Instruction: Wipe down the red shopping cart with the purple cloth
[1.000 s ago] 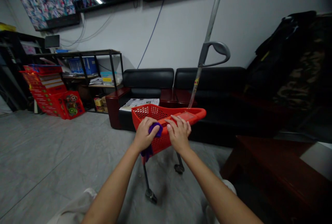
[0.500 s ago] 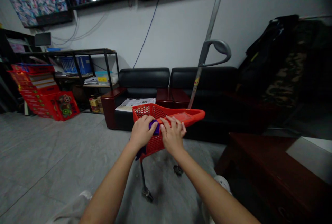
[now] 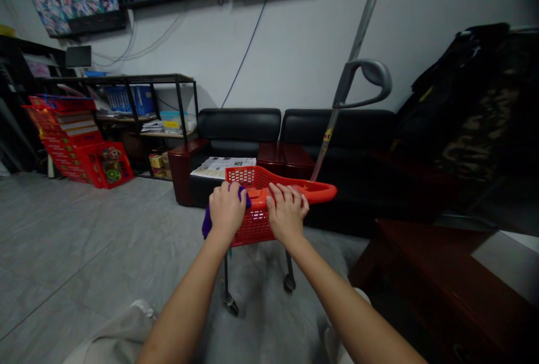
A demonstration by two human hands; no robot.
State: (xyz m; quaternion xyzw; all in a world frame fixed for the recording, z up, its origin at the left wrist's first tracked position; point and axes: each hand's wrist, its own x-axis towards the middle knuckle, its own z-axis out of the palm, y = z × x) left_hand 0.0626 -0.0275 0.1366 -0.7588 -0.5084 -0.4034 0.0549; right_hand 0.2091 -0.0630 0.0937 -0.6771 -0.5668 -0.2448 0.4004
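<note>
A small red plastic shopping cart (image 3: 255, 232) with a mesh basket stands in front of me on caster wheels. My left hand (image 3: 226, 210) is closed on a purple cloth (image 3: 206, 223) at the near left part of the basket rim. Part of the cloth hangs out left of the hand, and a bit shows past its fingers. My right hand (image 3: 287, 212) grips the rim farther right, its fingers curled over the top. From the cart's right end a metal pole (image 3: 364, 24) slants upward, with a grey looped handle (image 3: 343, 86) on it.
Behind the cart are black sofas (image 3: 239, 125) with dark red armrests, a newspaper (image 3: 225, 165) on one seat. A dark wooden table (image 3: 425, 257) is close on the right. Red boxes (image 3: 71, 148) are stacked by a shelf (image 3: 164, 78) at left. Dark clothes (image 3: 458, 83) hang at right.
My left hand has slid left along the rim with the purple cloth, which now hangs at the hand's left side. My right hand stays on the rim. The cart has turned slightly.
</note>
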